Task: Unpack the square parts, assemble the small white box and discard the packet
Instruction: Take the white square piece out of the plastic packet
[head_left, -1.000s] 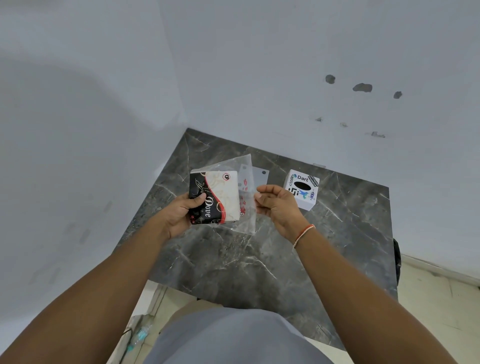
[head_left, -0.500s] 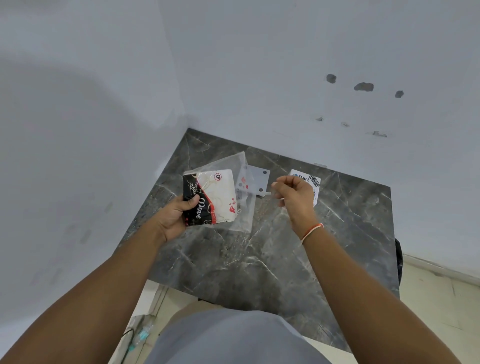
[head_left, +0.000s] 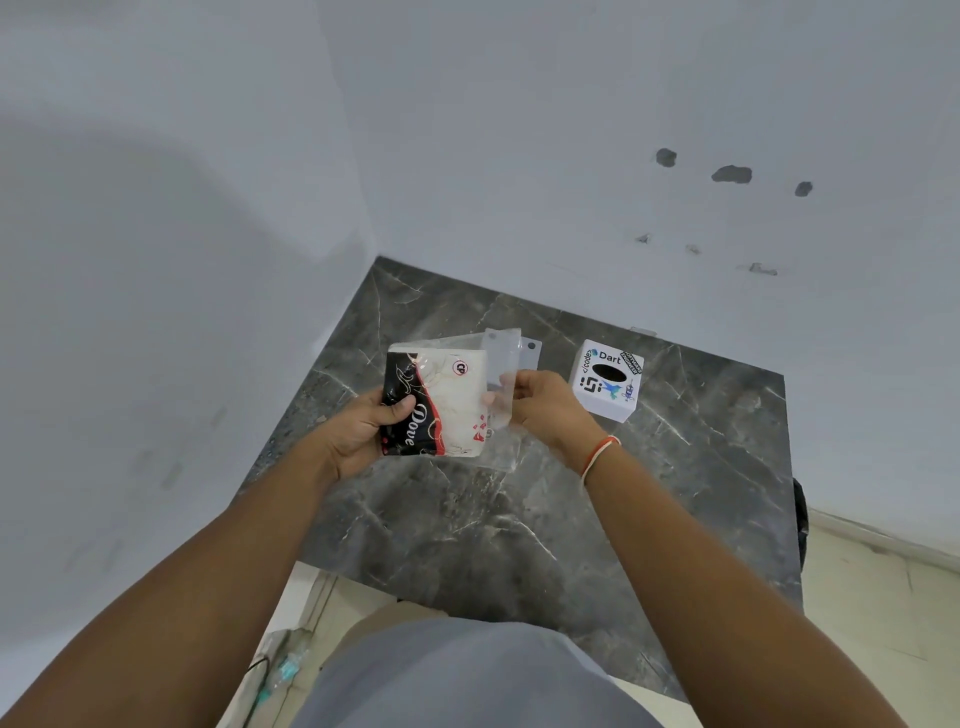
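My left hand (head_left: 361, 434) grips a clear plastic packet (head_left: 449, 402) with a black, white and red "Dove" print, held above the dark marble table (head_left: 493, 525). At the packet's open right side, my right hand (head_left: 550, 410) pinches a translucent white square part (head_left: 501, 358) that sticks up out of it. Another white square part (head_left: 531, 347) with a dark hole lies flat on the table just behind the packet. A small white box (head_left: 605, 402) with stickers and an oval slot on top stands to the right of my right hand.
The table sits in a corner between two pale walls (head_left: 571, 156). Its near edge and right edge drop to a light tiled floor (head_left: 872, 597). My grey-clad lap (head_left: 467, 675) fills the bottom of the view.
My right hand carried a square part out to the table beside the box, then came back to the packet and now pinches another square part. The left hand kept hold of the packet.
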